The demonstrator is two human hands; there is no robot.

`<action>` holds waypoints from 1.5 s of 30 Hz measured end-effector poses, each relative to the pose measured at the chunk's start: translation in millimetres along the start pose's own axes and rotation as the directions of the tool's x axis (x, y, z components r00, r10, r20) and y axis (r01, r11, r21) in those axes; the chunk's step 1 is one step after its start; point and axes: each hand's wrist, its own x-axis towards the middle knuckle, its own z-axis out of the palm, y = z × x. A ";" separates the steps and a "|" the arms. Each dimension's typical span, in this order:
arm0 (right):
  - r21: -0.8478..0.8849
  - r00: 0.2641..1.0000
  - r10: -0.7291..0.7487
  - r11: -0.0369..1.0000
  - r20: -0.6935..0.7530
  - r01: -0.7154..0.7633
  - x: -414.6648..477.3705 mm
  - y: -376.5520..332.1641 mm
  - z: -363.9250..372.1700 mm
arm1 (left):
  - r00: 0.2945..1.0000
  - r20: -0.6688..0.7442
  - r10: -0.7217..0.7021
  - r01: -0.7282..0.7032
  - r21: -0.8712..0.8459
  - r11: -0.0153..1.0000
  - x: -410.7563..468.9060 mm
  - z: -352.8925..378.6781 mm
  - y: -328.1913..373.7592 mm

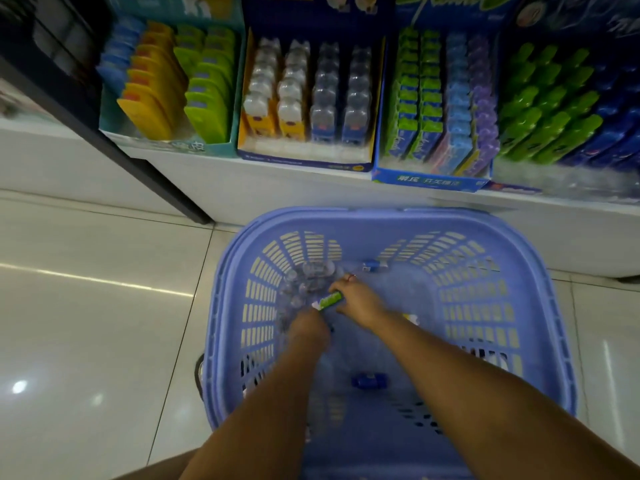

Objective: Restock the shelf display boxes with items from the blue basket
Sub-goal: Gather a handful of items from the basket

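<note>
Green packet [327, 301] (long axis level, slanting up to the right) is gripped by right hand [356, 299] fingers inside blue basket [540, 306]; left hand [308, 325] reaches alongside, its grip indiscernible.

Glossy pale grey floor tiles [86, 306] with thin grout lines reflect bright overhead light. A white shelf base [277, 188] runs across, beside a dark slanted upright post [104, 140].

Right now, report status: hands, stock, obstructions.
Both hands down in the blue plastic slatted basket. Right hand pinching a small green-wrapped pack; left hand at its other end, grip unclear. Few loose items left. Nothing blocking the shelf display boxes.
</note>
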 end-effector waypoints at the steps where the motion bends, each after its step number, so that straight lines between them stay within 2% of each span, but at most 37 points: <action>1: -0.002 1.000 0.013 1.000 -0.010 -0.013 0.0 -0.8 3.5 | 1.000 0.011 -0.003 0.003 0.006 1.000 -2.1 -3.1 -2.8; 4: -0.036 0.996 0.058 0.998 -0.064 -0.060 -1.4 1.9 10.5 | 1.000 -0.005 -0.015 0.015 -0.048 0.999 -9.4 -12.6 -7.5; 7: -0.069 0.993 0.086 0.993 -0.080 -0.091 -5.3 6.2 9.9 | 0.996 -0.030 -0.079 0.069 -0.251 0.965 -21.5 -31.7 -6.3; 8: -0.026 0.988 0.120 0.992 -0.097 -0.123 -8.2 7.0 7.9 | 0.997 -0.047 -0.067 0.050 -0.306 0.951 -25.6 -39.0 -5.7; 10: 0.171 0.971 0.197 0.970 -0.137 -0.173 -16.7 7.8 0.4 | 0.997 -0.071 -0.001 -0.028 -0.411 0.911 -34.4 -52.9 -4.8; 13: 0.508 0.969 0.195 0.856 -0.149 -0.094 -41.3 -1.1 -23.0 | 0.992 -0.107 0.071 -0.124 -0.654 0.746 -51.5 -71.2 -1.1; 16: 0.568 0.943 0.167 0.823 -0.286 0.027 -74.2 -14.5 -55.7 | 0.991 -0.098 0.094 -0.132 -0.852 0.507 -71.6 -91.4 9.3; 19: 0.447 0.849 0.114 0.881 -0.517 0.154 -111.2 -31.0 -95.2 | 0.977 -0.111 0.180 -0.166 -0.930 0.329 -93.3 -114.3 20.9; 22: 0.469 0.725 0.093 0.817 -0.682 0.337 -145.5 -57.3 -140.8 | 0.942 -0.177 0.287 -0.233 -0.956 0.177 -117.5 -137.2 31.1; 24: 0.383 0.617 0.036 0.812 -0.786 0.440 -161.7 -73.4 -172.5 | 0.908 -0.235 0.348 -0.290 -0.950 0.116 -132.1 -149.4 37.7; 26: 0.197 0.501 -0.061 0.874 -0.863 0.445 -170.3 -84.0 -201.8 | 0.886 -0.282 0.367 -0.325 -0.944 0.060 -143.5 -158.3 42.0; 28: 0.028 0.448 -0.149 0.931 -0.881 0.364 -169.8 -90.1 -227.0 | 0.880 -0.316 0.355 -0.342 -0.940 0.011 -151.2 -164.3 43.3; 31: -0.128 0.514 -0.203 0.976 -0.833 0.178 -160.3 -96.5 -256.6 | 0.888 -0.335 0.315 -0.345 -0.938 -0.026 -157.5 -166.5 41.8; 36: -0.298 0.699 -0.246 0.953 -0.672 0.049 -144.1 -101.6 -280.7 | 0.888 -0.373 0.269 -0.411 -0.906 0.101 -159.0 -166.4 38.3; 40: -0.321 0.733 -0.242 0.947 -0.636 0.034 -139.8 -102.5 -287.7 | 0.882 -0.378 0.282 -0.425 -0.896 0.128 -160.6 -169.2 39.6; 45: -0.325 0.771 -0.235 0.945 -0.592 0.038 -140.0 -105.1 -294.7 | 0.865 -0.389 0.316 -0.427 -0.902 0.059 -163.2 -169.7 41.3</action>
